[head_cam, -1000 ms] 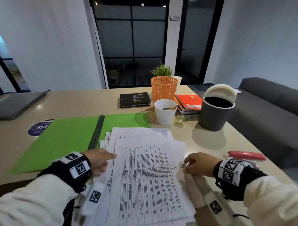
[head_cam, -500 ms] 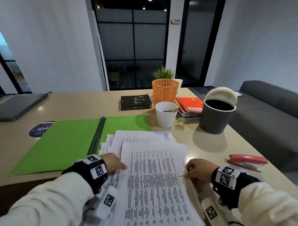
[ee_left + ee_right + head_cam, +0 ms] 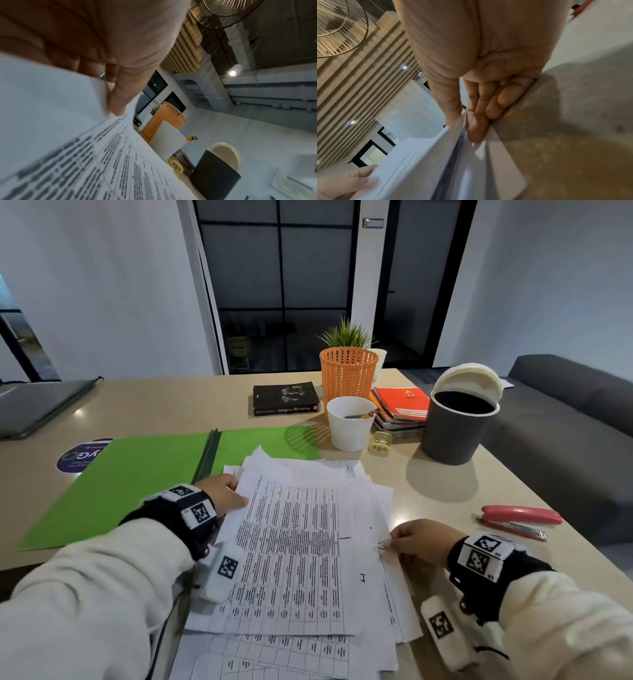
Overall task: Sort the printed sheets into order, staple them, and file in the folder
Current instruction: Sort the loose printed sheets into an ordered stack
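Observation:
A loose, fanned pile of printed sheets (image 3: pixel 294 546) lies on the table in front of me, tables of text facing up. My left hand (image 3: pixel 222 494) grips the pile's left edge, thumb (image 3: pixel 120 100) on top and fingers underneath. My right hand (image 3: pixel 416 541) pinches the right edge of several sheets (image 3: pixel 423 161), thumb above and fingers below. An open green folder (image 3: pixel 137 477) lies flat to the left, partly under the sheets. A red stapler (image 3: pixel 519 520) rests on the table to the right of my right hand.
Behind the sheets stand a white cup (image 3: pixel 349 422), an orange mesh basket (image 3: pixel 347 374), a dark grey bin (image 3: pixel 459 426) with its lid up, spiral notebooks (image 3: pixel 400 405), a black book (image 3: pixel 286 398) and a small yellow object (image 3: pixel 380 443). A closed laptop (image 3: pixel 37 405) sits far left. The table edge runs along the right.
My left hand has moved forward along the pile's left edge and taken hold of it. The sheets have shifted and fanned out. My right hand stays at the right edge.

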The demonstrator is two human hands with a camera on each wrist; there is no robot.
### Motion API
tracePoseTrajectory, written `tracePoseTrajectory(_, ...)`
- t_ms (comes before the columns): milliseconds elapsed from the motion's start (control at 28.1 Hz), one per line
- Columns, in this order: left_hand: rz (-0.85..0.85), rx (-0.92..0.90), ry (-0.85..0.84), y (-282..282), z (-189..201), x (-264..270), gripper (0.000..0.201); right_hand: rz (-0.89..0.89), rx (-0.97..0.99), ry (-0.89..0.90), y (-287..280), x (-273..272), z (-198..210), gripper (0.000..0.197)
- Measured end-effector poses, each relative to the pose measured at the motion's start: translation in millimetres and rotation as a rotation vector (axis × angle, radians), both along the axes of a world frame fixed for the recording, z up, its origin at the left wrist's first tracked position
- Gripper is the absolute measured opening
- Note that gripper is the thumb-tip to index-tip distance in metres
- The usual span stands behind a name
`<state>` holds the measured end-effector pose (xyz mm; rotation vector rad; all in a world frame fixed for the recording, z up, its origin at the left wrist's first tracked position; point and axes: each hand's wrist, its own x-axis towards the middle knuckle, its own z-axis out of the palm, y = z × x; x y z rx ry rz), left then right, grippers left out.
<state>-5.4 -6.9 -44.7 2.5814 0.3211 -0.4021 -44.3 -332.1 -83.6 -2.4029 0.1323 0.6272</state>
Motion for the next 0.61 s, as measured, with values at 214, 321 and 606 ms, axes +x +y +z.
tracePoseTrajectory(214,-0.168,0.279,-0.148,-25.6,15.2,-14.7,0.094,0.051,-0.029,0.008,2.2,-1.7,-1.9,0.021)
tracePoseTrajectory(321,-0.372,0.326,-0.145,-53.2,36.0,-30.8,0.078,0.056,-0.013,0.015,1.2,-0.8,-1.4,0.017)
tracePoseTrajectory(606,-0.48,0.285,0.134,-109.9,-6.3,-39.6,0.071,0.019,0.002,0.033,5.7,-5.1,1.8,0.037)
